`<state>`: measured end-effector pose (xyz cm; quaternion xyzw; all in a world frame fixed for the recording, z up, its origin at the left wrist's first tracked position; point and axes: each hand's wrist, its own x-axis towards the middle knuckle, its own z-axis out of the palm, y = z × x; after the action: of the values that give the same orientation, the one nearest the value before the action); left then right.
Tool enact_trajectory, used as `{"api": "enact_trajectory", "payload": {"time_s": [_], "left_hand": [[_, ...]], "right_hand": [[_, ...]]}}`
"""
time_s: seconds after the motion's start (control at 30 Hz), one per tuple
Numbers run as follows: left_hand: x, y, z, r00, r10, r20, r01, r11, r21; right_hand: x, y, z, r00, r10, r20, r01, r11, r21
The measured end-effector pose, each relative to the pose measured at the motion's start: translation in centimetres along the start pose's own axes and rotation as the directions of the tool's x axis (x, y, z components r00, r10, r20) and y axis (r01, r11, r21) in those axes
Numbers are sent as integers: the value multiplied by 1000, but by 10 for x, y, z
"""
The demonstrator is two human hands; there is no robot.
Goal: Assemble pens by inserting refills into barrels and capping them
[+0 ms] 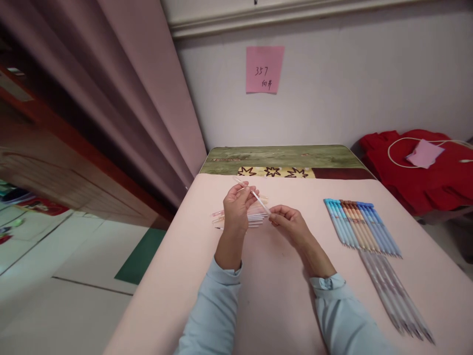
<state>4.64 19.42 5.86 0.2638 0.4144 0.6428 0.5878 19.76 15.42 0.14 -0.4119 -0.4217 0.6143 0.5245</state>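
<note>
Above the pale pink surface [277, 291], a slim, straight white stick [260, 202] slants between both hands: left hand [239, 201] gripping it partway along, right hand [290, 224] pinching its lower end. Thin pale sticks [255, 220] lie beyond the left wrist. Right side: light-blue, brown and darker-blue slender pens [360, 227], in a row.

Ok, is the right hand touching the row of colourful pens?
No, the right hand pinches one end of the thin white stick, and the colourful pens lie apart from it.

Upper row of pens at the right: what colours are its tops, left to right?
Light blue, brown, then deeper blue; head view shows the upper pens best.
</note>
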Motion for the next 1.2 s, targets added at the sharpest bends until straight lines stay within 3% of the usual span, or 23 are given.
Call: {"api": "enact_trajectory", "payload": {"time_s": [0.3, 0.6, 1.03, 1.2], "left_hand": [[-4, -6, 3, 996, 8, 94, -20, 991, 131], [-9, -18, 13, 993, -50, 108, 41, 996, 85], [-12, -19, 16, 992, -34, 122, 25, 997, 69], [-7, -18, 11, 999, -20, 45, 18, 999, 36]], "right_hand": [[2, -1, 3, 988, -89, -128, 86, 996, -25], [3, -5, 12, 908, -216, -359, 204, 976, -71], [-3, -15, 17, 874, -275, -400, 156, 939, -306], [-1, -13, 23, 902, -232, -363, 189, 970, -151]]}}
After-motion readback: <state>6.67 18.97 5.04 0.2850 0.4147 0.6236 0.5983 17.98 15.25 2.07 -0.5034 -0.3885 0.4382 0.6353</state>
